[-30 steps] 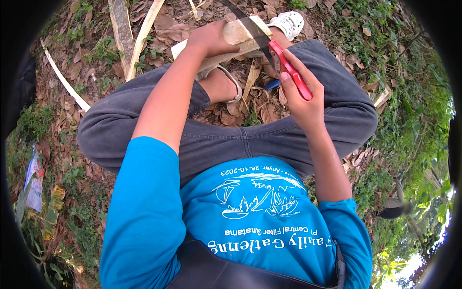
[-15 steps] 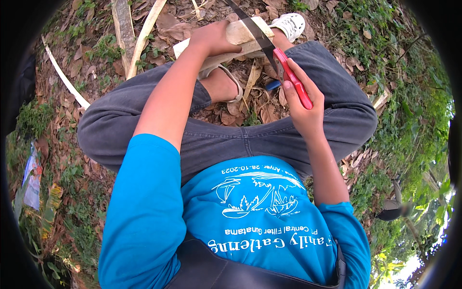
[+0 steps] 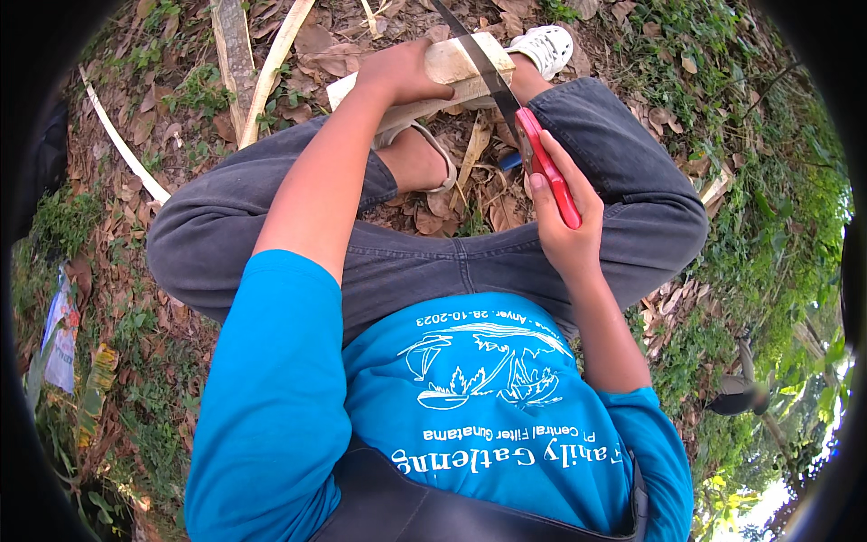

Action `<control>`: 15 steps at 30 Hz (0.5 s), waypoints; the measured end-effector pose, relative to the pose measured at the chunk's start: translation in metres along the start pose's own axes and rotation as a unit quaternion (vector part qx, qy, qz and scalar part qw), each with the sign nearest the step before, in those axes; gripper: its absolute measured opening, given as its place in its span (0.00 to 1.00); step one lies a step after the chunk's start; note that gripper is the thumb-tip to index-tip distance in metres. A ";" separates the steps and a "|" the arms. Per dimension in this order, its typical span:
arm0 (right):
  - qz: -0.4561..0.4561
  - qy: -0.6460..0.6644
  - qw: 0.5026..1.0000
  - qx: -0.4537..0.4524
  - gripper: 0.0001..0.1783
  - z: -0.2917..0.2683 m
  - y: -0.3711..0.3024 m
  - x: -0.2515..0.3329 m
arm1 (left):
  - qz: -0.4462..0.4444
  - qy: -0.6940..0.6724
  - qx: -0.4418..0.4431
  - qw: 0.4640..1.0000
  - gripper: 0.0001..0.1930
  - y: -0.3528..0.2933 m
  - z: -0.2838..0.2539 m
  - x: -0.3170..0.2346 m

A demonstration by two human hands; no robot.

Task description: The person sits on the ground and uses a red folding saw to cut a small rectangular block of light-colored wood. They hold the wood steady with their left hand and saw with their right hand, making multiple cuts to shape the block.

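A pale squared wooden block point(image 3: 469, 69) lies across in front of my shins, near my feet. My left hand point(image 3: 404, 74) is closed over its middle, thumb along the near side. A hand saw point(image 3: 556, 181) with a red handle and a dark curved blade is in my right hand point(image 3: 571, 212), fingers wrapped round the handle. The blade crosses the block near its right end and points away to the upper left. Whether the teeth have cut into the wood I cannot tell.
My crossed legs in dark trousers point(image 3: 271, 190) surround the spot, with a white clog point(image 3: 544, 50) beyond the block. A small blue object point(image 3: 511, 161) lies among dry leaves. Wooden strips point(image 3: 274, 72) lie at the far left, and a plastic bag point(image 3: 61, 334) at the left.
My right hand has drawn the saw slightly toward me, so the blade has slid back across the block. My left hand and the block have hardly moved.
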State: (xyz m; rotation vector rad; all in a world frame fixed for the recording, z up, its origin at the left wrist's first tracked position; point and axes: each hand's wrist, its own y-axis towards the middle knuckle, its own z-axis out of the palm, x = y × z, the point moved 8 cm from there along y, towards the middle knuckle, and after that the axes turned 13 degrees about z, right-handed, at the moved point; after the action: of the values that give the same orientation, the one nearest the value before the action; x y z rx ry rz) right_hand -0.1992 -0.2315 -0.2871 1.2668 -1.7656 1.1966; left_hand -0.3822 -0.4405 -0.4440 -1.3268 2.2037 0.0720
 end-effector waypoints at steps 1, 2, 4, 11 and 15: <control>0.002 -0.004 1.000 0.001 0.25 -0.002 -0.003 0.001 | 0.003 -0.004 -0.004 1.000 0.55 0.000 0.001 0.002; 0.004 -0.007 1.000 0.001 0.25 -0.005 -0.007 0.003 | 0.006 -0.007 -0.009 1.000 0.55 0.000 0.003 0.004; 0.017 -0.023 1.000 0.010 0.25 -0.011 -0.015 0.010 | 0.008 -0.011 -0.007 1.000 0.56 0.002 0.005 0.007; 0.018 -0.019 1.000 0.014 0.25 -0.016 -0.020 0.023 | 0.009 -0.012 -0.001 1.000 0.55 0.006 0.006 0.009; -0.006 -0.009 1.000 0.002 0.25 -0.001 -0.005 0.023 | -0.025 -0.030 -0.004 0.999 0.54 0.009 0.014 0.026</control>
State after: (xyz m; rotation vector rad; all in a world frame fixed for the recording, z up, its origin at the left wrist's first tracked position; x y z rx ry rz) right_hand -0.2021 -0.2396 -0.2654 1.2931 -1.7677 1.1851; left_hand -0.3932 -0.4520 -0.4702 -1.3657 2.1210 0.0995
